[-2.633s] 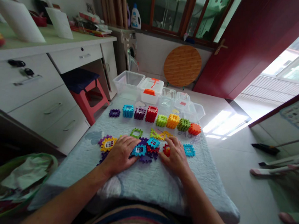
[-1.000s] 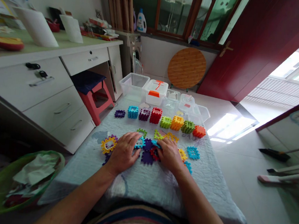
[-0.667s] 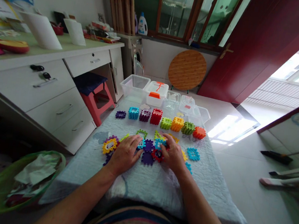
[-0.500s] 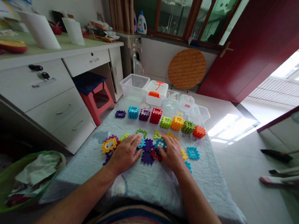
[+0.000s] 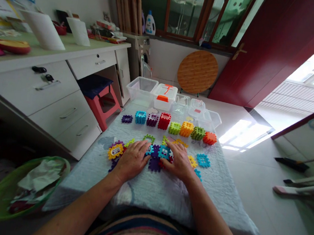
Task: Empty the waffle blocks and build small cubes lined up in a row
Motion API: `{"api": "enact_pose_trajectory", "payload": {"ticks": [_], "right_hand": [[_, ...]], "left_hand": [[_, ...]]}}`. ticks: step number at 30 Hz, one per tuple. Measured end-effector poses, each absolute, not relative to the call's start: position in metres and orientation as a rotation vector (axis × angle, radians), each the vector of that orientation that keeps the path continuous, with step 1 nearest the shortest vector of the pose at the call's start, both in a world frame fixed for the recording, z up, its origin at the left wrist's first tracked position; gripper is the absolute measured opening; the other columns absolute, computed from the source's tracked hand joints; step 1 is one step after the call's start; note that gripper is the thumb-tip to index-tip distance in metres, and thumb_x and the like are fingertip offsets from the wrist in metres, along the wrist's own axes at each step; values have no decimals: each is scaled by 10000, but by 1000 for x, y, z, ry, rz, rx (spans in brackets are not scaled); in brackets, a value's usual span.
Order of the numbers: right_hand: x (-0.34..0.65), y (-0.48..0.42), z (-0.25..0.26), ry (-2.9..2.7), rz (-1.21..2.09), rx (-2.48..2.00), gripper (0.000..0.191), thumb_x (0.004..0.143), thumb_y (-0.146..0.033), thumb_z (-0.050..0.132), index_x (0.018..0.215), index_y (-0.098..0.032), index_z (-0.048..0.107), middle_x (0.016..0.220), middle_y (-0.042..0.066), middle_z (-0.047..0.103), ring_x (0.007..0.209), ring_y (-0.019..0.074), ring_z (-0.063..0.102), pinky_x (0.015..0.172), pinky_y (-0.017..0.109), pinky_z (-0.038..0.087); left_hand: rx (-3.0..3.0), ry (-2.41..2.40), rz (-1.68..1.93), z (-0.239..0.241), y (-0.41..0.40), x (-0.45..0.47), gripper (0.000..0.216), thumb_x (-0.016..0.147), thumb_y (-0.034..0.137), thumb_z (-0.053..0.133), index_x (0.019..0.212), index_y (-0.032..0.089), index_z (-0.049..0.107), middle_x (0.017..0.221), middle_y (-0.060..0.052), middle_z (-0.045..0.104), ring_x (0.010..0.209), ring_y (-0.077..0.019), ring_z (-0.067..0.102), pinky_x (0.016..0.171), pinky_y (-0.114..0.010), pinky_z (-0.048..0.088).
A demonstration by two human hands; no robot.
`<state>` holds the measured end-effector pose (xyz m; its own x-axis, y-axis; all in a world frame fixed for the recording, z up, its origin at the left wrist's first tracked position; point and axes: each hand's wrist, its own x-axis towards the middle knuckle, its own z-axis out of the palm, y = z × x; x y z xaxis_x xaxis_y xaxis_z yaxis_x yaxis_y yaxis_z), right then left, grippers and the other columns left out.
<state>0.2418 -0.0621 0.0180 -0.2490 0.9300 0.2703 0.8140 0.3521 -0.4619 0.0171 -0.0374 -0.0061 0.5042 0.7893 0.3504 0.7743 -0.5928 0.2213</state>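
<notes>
My left hand [image 5: 132, 160] lies flat, fingers spread, on a heap of flat interlocking plastic tiles [image 5: 155, 155] on a light blue quilted table cover [image 5: 151, 191]. My right hand [image 5: 178, 160] rests palm down on the same heap, fingers apart, touching a blue window tile [image 5: 164, 152] and a red one. A yellow tile [image 5: 115, 151] sits just left of my left hand, a blue grid tile [image 5: 203, 160] right of my right hand. Behind stands a row of assembled cubes [image 5: 170, 125], from purple to orange.
Clear plastic boxes [image 5: 142, 87] and a lidded box with an orange latch [image 5: 164, 96] stand at the table's far edge. White drawers [image 5: 62, 107] and a red stool [image 5: 102, 102] are at the left, a green basket [image 5: 23, 189] at the lower left.
Both hands have kept shuffling the loose tiles, drawing slightly closer together; the blue window tile now shows between them. The cube row has not moved.
</notes>
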Motion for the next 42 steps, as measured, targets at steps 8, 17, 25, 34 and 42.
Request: {"api": "enact_pose_trajectory", "payload": {"ticks": [8, 17, 25, 34, 42], "right_hand": [[250, -57, 17, -1954, 229, -1454, 427, 838, -295, 613, 1250, -196, 557, 1206, 110, 624, 1115, 265, 534, 982, 431, 406], [284, -49, 5, -1770, 187, -1511, 168, 854, -226, 557, 983, -193, 661, 980, 79, 680, 937, 237, 595, 888, 404, 460], [291, -47, 2, -1723, 200, -1512, 135, 853, -241, 564, 921, -189, 668, 900, 68, 681, 860, 217, 599, 823, 367, 471], [290, -47, 2, -1720, 229, -1525, 121, 848, -220, 556, 868, -191, 671, 852, 59, 682, 820, 205, 598, 795, 346, 465], [289, -47, -1, -1707, 241, -1527, 136, 844, -218, 541, 841, -197, 675, 823, 50, 685, 788, 192, 603, 777, 332, 466]], "left_hand": [[2704, 1364, 644, -6, -35, 17, 460, 942, 410, 466, 1322, 154, 510, 1308, -131, 585, 1199, -286, 506, 1061, -487, 353], [2619, 1241, 835, 16, -35, 18, 467, 875, 329, 583, 1298, 154, 489, 1267, -123, 582, 1159, -270, 511, 1022, -441, 380], [2583, 1018, 591, 32, -30, 51, 512, 790, 311, 679, 1257, 165, 527, 1235, -106, 606, 1136, -268, 524, 1019, -427, 379], [2562, 1165, 307, 37, -27, 67, 534, 784, 347, 662, 1261, 141, 542, 1220, -120, 628, 1098, -282, 560, 982, -403, 410], [2656, 1217, 185, 38, -20, 76, 675, 693, 423, 687, 1298, 166, 529, 1169, -113, 647, 1059, -301, 581, 963, -409, 418]]}}
